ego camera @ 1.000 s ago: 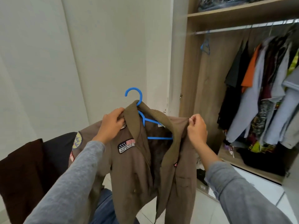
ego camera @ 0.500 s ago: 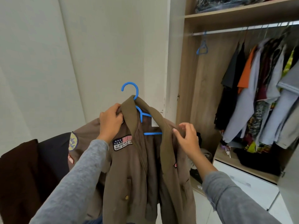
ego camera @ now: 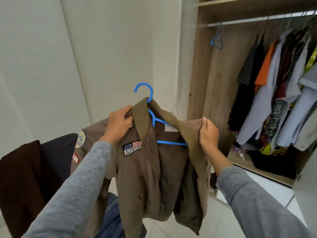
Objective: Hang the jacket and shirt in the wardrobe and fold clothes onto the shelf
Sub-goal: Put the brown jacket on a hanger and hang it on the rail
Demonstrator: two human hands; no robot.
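Up and right of the jacket (ego camera: 142, 177) on its hanger (ego camera: 145, 90) runs the rail (ego camera: 253, 21), nearer the right hand (ego camera: 208, 133), which pinches one shoulder; left hand (ego camera: 118, 125) grips the other.

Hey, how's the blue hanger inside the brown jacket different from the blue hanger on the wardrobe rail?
The jacket's hanger carries the brown jacket; the rail hanger is bare. The jacket's hanger has its hook free in the air, while the left hand and right hand grip the jacket's shoulders; the rail hanger hooks over the rail, left of the hanging clothes. Both are blue.
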